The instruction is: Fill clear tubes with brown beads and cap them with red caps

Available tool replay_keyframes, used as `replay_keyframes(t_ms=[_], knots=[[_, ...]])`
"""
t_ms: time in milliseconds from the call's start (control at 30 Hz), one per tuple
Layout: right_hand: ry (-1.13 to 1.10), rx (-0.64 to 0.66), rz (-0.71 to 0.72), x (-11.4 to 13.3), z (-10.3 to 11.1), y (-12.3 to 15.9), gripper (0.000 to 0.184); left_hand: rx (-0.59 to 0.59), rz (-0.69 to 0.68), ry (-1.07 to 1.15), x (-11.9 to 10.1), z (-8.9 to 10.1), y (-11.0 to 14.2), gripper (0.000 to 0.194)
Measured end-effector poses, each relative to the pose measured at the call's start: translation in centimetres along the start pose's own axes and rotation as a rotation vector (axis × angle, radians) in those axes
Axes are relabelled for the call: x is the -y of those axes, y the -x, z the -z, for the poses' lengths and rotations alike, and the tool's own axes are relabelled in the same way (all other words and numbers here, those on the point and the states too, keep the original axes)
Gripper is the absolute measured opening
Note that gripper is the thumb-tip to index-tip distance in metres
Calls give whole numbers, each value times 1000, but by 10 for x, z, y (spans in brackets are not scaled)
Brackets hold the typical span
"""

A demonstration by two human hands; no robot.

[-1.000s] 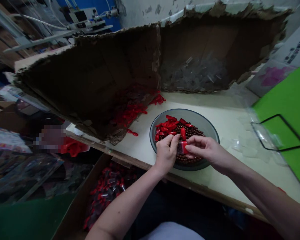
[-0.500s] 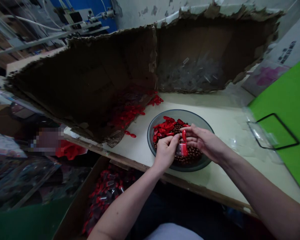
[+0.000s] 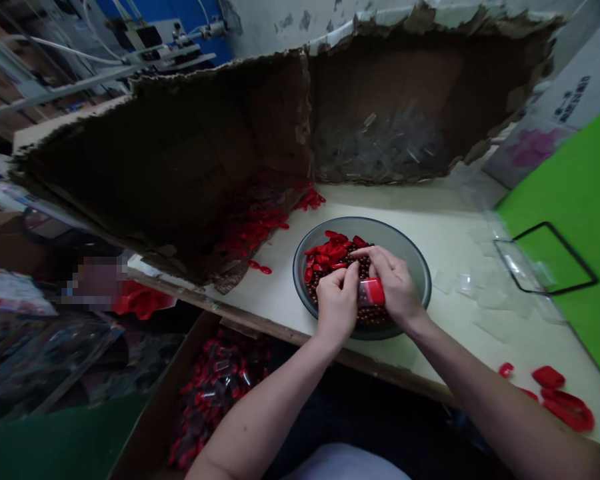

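Both my hands are over a grey basin (image 3: pixel 400 235) of small, round brown balls (image 3: pixel 345 261), with glossy red plastic pieces (image 3: pixel 330 252) on top at the left. Between the hands is a small clear container with a red end (image 3: pixel 373 292), lying sideways with the red end to the right. My left hand (image 3: pixel 337 303) pinches its clear left end, the fingers curled. My right hand (image 3: pixel 397 287) closes against the red end, its index finger reaching towards the left thumb. The right fingertips are partly hidden.
Torn cardboard bins behind hold red pieces (image 3: pixel 260 223) and clear plastic parts (image 3: pixel 380 143). Clear pieces (image 3: pixel 495 293) and larger red parts (image 3: pixel 563 397) lie on the white table at right. Below left, a box holds many red-and-clear containers (image 3: pixel 217 380). A green panel (image 3: pixel 575 200) stands at right.
The container has turned so its red end points right instead of down. My right hand has come in against it, and the separate upright red piece it held no longer shows.
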State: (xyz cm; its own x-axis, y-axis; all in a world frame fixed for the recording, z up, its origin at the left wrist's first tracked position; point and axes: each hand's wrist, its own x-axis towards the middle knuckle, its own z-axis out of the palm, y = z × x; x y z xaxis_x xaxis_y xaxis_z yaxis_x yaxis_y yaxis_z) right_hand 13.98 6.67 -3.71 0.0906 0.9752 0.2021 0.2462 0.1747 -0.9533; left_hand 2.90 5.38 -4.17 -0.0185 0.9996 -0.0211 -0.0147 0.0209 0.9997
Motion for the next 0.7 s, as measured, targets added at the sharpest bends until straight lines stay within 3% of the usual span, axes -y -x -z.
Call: replay_keyframes(t_ms=[167,267,367,433,533,567,633,700], knots=[[-9,2,27,7,-5,17,40,21,13,-41,-2,1,9,43],[-11,87,8,11,-5,24,41,94,6,-71,-5,6,12,44],[-45,112,-75,3,19,19,47,44,-40,-196,-11,32,16,43],[25,-80,-130,-16,55,10,51,-145,-68,-338,-10,68,20,40],[492,-396,-237,-62,120,-1,40,-488,-58,-671,12,154,34,34],[674,-397,-286,-79,138,-3,36,-549,-5,-826,25,188,42,33],[924,-252,-335,-107,162,-2,34,-611,220,-1163,60,255,62,37],[1054,-156,-431,-127,168,1,43,-524,486,-1319,99,312,86,37]])
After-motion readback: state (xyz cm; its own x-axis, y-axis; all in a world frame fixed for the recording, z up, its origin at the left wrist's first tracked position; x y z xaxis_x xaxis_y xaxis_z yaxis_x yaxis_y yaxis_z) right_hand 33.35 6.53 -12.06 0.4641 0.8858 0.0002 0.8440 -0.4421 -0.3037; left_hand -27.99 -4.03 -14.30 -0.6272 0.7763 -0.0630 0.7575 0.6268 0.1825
